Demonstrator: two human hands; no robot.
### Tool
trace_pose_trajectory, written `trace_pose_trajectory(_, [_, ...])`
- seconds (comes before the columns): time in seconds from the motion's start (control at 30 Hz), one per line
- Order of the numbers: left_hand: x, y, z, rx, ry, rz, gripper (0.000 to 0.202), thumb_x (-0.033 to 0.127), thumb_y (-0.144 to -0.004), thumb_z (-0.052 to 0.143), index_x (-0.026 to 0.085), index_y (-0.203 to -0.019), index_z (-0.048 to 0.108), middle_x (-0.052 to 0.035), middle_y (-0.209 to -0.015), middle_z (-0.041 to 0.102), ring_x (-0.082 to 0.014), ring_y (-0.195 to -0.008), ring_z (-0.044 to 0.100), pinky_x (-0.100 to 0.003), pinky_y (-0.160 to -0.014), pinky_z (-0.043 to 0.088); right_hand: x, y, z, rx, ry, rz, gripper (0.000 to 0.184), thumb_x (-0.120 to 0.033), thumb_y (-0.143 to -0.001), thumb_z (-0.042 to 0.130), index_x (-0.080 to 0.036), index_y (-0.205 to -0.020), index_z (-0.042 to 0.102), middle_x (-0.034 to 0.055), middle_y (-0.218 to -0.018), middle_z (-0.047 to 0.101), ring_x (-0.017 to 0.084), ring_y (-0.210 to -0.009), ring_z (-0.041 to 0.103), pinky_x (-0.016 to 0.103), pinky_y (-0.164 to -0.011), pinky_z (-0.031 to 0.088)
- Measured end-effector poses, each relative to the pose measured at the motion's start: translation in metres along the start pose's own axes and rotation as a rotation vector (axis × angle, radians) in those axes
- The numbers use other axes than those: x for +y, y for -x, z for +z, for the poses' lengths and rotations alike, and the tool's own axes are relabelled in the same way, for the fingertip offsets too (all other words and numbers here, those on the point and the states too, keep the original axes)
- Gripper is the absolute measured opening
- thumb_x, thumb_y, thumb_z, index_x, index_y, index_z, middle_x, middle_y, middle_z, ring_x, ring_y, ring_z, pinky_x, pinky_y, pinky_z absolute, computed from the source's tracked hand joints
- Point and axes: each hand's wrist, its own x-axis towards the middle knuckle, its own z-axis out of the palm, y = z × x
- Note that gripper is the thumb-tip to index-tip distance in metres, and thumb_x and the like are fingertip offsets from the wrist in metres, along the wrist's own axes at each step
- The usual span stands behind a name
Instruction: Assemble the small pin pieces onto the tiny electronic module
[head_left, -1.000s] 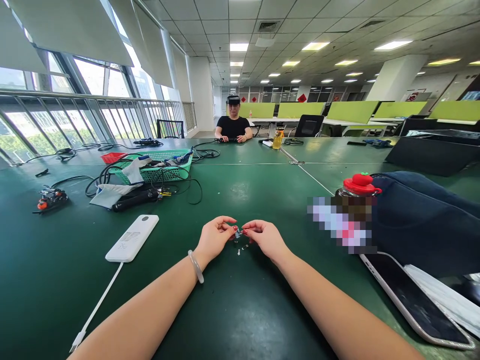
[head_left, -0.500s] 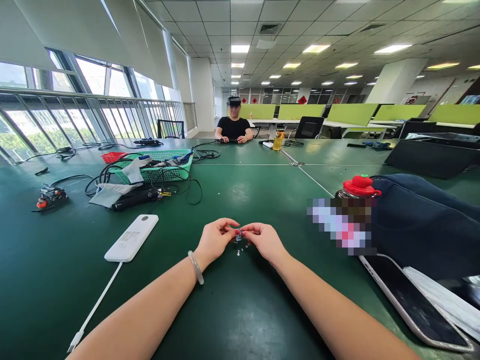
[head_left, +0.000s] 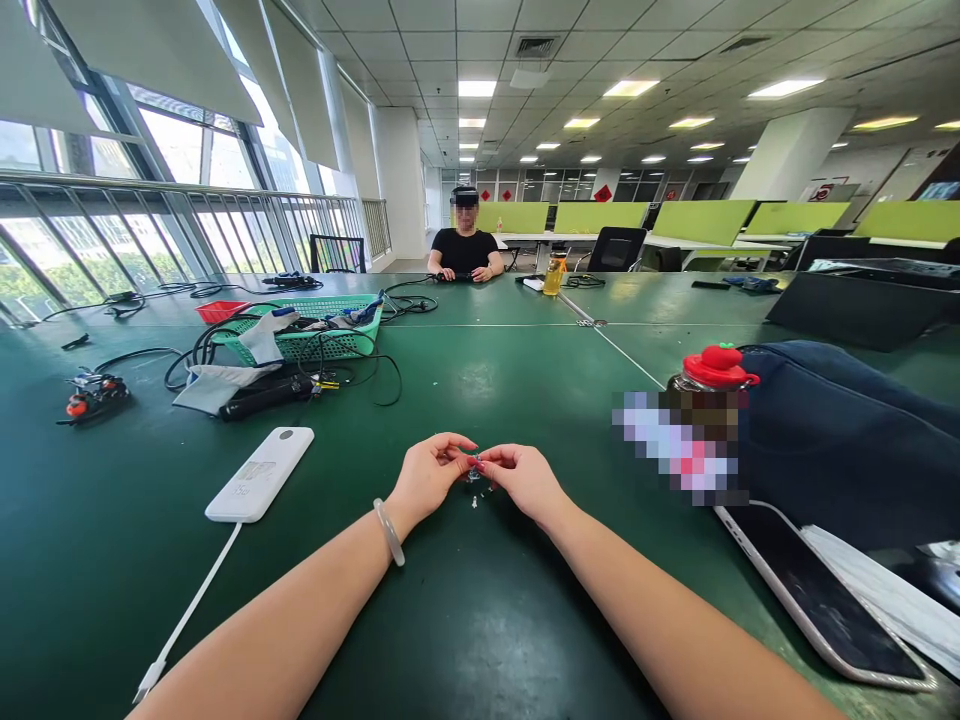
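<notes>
My left hand (head_left: pixel 429 474) and my right hand (head_left: pixel 521 477) meet fingertip to fingertip over the green table (head_left: pixel 465 620). Between them they pinch a tiny metallic part (head_left: pixel 475 462), too small to make out. A few small white bits (head_left: pixel 475 499) lie on the table just below the fingers. A pale bangle sits on my left wrist (head_left: pixel 388 531).
A white power bank (head_left: pixel 260 474) with a cable lies to the left. A phone (head_left: pixel 821 594) and a red-capped bottle (head_left: pixel 705 405) sit at right beside dark cloth (head_left: pixel 847 430). A green basket (head_left: pixel 315 335) with cables stands further back. Another person (head_left: pixel 465 245) sits at the far end.
Both hands stay pinched together on the small part; the fingers have shifted slightly. The view has tilted a little.
</notes>
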Motion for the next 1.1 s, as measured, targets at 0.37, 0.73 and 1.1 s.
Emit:
trace_pose_trajectory(0.37, [0.004, 0.002, 0.000, -0.145, -0.068, -0.045, 0.039, 0.024, -0.064, 0.067, 0.014, -0.101, 0.057, -0.0027, -0.071, 0.063, -0.0146, -0.067, 0.062, -0.029, -0.068, 0.049, 0.004, -0.003, -0.014, 0.079, 0.182, -0.051, 0.021, -0.035, -0.065, 0.061, -0.016, -0.071, 0.067, 0.0008, -0.063, 0.062, 0.011, -0.056, 0.051, 0.023, -0.056, 0.039])
trace_pose_trajectory(0.73, [0.004, 0.004, -0.001, -0.146, -0.066, 0.009, 0.040, 0.023, -0.066, 0.064, 0.016, -0.105, 0.055, -0.0016, -0.069, 0.062, -0.0158, -0.069, 0.062, -0.030, -0.070, 0.049, -0.001, -0.002, -0.014, 0.030, 0.040, 0.000, 0.023, -0.036, -0.061, 0.064, -0.014, -0.067, 0.066, 0.0007, -0.059, 0.060, 0.009, -0.050, 0.045, 0.022, -0.049, 0.036])
trace_pose_trajectory(1.1, [0.007, 0.007, 0.001, -0.128, -0.217, 0.087, 0.035, 0.026, -0.069, 0.062, 0.018, -0.103, 0.058, -0.0005, -0.068, 0.062, -0.0131, -0.064, 0.058, -0.026, -0.065, 0.047, -0.001, -0.001, -0.013, 0.086, 0.246, -0.058, 0.021, -0.036, -0.065, 0.060, -0.017, -0.068, 0.067, 0.0005, -0.060, 0.062, 0.011, -0.054, 0.049, 0.023, -0.053, 0.037])
